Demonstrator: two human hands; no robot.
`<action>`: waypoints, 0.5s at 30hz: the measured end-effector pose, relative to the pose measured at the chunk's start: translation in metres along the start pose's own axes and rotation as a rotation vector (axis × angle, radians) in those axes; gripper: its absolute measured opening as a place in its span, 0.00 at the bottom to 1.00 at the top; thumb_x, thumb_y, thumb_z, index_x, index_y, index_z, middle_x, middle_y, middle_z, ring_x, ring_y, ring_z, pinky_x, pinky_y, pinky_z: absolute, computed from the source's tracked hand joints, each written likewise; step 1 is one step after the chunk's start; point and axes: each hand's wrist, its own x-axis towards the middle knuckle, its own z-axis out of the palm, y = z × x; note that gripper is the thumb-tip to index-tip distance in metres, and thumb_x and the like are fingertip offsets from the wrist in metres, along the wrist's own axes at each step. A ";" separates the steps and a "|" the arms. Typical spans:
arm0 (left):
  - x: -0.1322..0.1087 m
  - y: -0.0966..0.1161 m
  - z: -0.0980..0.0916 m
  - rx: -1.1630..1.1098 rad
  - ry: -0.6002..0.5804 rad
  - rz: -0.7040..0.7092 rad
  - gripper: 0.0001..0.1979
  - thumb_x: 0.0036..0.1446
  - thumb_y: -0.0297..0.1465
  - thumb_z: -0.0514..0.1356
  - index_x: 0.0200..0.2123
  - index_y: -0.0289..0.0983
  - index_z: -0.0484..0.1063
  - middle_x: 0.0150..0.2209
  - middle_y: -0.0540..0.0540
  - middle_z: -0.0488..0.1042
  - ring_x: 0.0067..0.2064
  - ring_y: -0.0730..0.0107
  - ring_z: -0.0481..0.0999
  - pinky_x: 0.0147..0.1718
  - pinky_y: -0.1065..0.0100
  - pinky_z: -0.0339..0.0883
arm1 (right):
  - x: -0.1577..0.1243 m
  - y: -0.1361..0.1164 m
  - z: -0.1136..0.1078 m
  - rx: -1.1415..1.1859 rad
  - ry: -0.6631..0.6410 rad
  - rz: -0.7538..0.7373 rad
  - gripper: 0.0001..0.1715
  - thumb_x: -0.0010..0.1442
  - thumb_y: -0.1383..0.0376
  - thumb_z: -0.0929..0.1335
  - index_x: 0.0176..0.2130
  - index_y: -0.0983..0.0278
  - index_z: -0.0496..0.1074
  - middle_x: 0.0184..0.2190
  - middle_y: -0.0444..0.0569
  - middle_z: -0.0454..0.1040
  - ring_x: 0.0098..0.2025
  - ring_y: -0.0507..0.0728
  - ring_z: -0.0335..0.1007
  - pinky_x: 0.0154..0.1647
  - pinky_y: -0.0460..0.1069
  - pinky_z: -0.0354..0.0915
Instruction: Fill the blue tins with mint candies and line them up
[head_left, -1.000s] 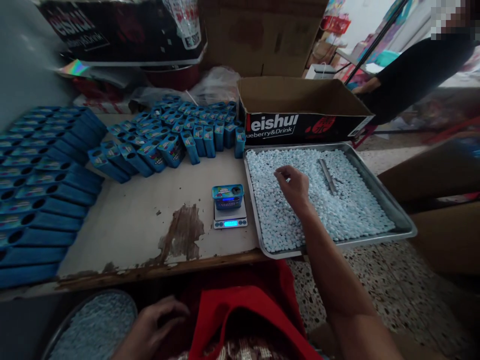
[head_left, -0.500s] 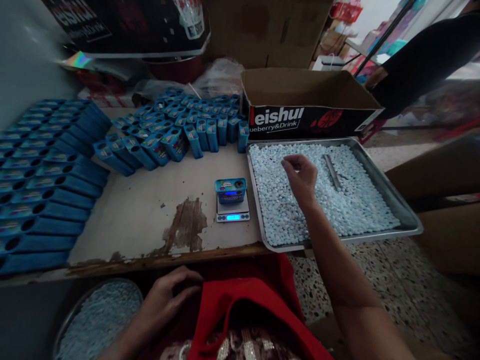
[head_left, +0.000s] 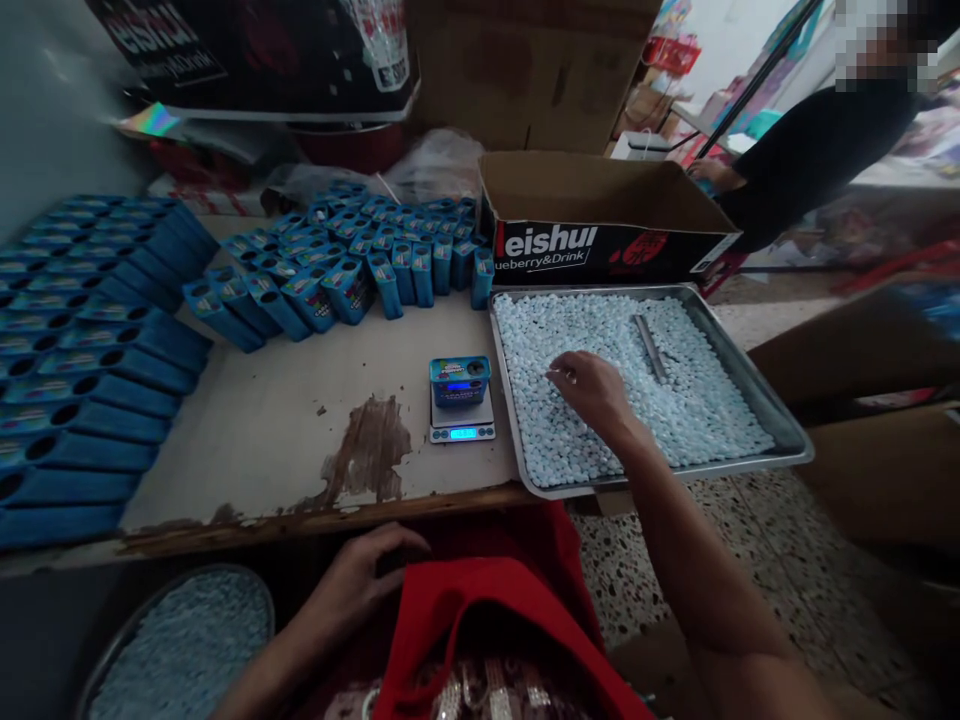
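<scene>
My right hand [head_left: 596,392] is above the left part of a metal tray [head_left: 801,452] of small pale blue and white candies [head_left: 570,440]. Its thumb and fingers are pinched together. Whatever lies between the fingertips is too small to make out. Left of the tray, a blue tin [head_left: 460,382] with a dark round opening in its top stands on a small digital scale [head_left: 463,432]. The scale's display is lit, but I cannot read it. Down at my lap, my left hand [head_left: 375,565] rests by the red apron [head_left: 480,585], fingers loosely stretched and holding nothing visible.
Many similar blue tins [head_left: 349,290] crowd the table's back and left side. A metal strip [head_left: 649,347] lies on the candies. Behind the tray stands an open carton [head_left: 607,250]. A basin [head_left: 271,600] of candies is below left. A person [head_left: 817,150] stands at back right.
My right hand has come down and to the left over the tray, still pinched. The left hand stays at my lap. The view has shifted slightly, and more of the other person shows.
</scene>
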 end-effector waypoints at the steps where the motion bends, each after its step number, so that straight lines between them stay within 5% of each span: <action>1: -0.001 0.000 -0.001 -0.009 0.034 -0.006 0.13 0.58 0.37 0.64 0.43 0.40 0.83 0.47 0.44 0.84 0.50 0.56 0.82 0.53 0.62 0.73 | -0.004 0.000 0.001 -0.050 -0.036 -0.017 0.07 0.65 0.63 0.72 0.40 0.61 0.82 0.37 0.53 0.82 0.41 0.63 0.76 0.43 0.54 0.65; 6: -0.005 0.010 -0.011 -0.040 0.161 0.017 0.14 0.60 0.42 0.65 0.43 0.42 0.84 0.44 0.46 0.85 0.47 0.56 0.84 0.53 0.62 0.75 | -0.008 -0.007 0.003 -0.135 -0.096 -0.007 0.11 0.69 0.63 0.70 0.48 0.63 0.81 0.43 0.56 0.81 0.47 0.66 0.76 0.46 0.56 0.66; 11: 0.005 0.010 -0.032 0.021 0.338 0.118 0.15 0.60 0.47 0.67 0.40 0.44 0.84 0.40 0.48 0.85 0.43 0.59 0.84 0.50 0.64 0.76 | -0.005 -0.017 0.000 -0.224 -0.200 -0.059 0.27 0.68 0.60 0.71 0.63 0.63 0.73 0.59 0.61 0.77 0.59 0.75 0.69 0.54 0.64 0.65; 15: 0.019 0.002 -0.044 0.100 0.521 0.263 0.12 0.64 0.44 0.65 0.41 0.44 0.83 0.41 0.49 0.85 0.43 0.61 0.83 0.50 0.65 0.76 | -0.009 -0.023 0.002 -0.314 -0.260 -0.102 0.16 0.68 0.64 0.68 0.54 0.64 0.76 0.52 0.61 0.79 0.53 0.73 0.70 0.52 0.62 0.65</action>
